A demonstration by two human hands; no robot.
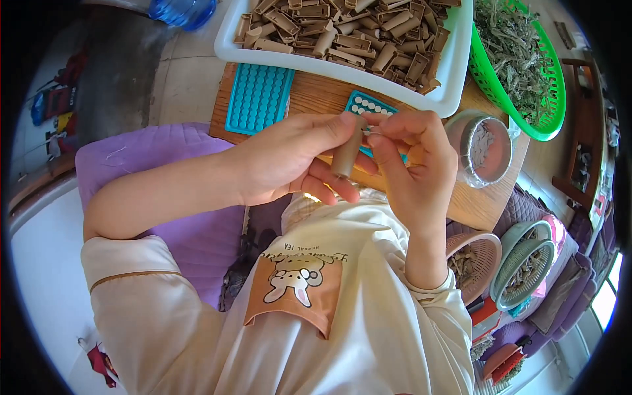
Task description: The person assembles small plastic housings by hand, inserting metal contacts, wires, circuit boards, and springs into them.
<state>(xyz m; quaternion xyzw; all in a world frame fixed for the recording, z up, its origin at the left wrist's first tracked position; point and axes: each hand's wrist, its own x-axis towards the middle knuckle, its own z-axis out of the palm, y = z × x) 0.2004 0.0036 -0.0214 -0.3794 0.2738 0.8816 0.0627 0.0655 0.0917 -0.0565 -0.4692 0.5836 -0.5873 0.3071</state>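
Observation:
My left hand (309,148) is closed around a brown, tube-shaped plastic piece (345,158), thumb on its upper end and fingers beneath. It is tilted, its lower end toward me. At its upper end, my right hand (421,148) is pinched, with a tiny pale bit showing at the fingertips that is too small to name. Behind the hands lies a teal tray (355,97) with white round pieces in its holes, partly hidden. Another teal tray (259,99) with rows of round hollows lies to the left on the wooden table (306,92).
A white bin (342,74) heaped with brown plastic pieces stands at the back. Beside it is a green basket (497,92) of grey-green dried material. A clear-sided tub (461,155) holds small pale bits. Pink (495,260) and pale-green (507,303) baskets stand right; a purple padded seat (145,141) is left.

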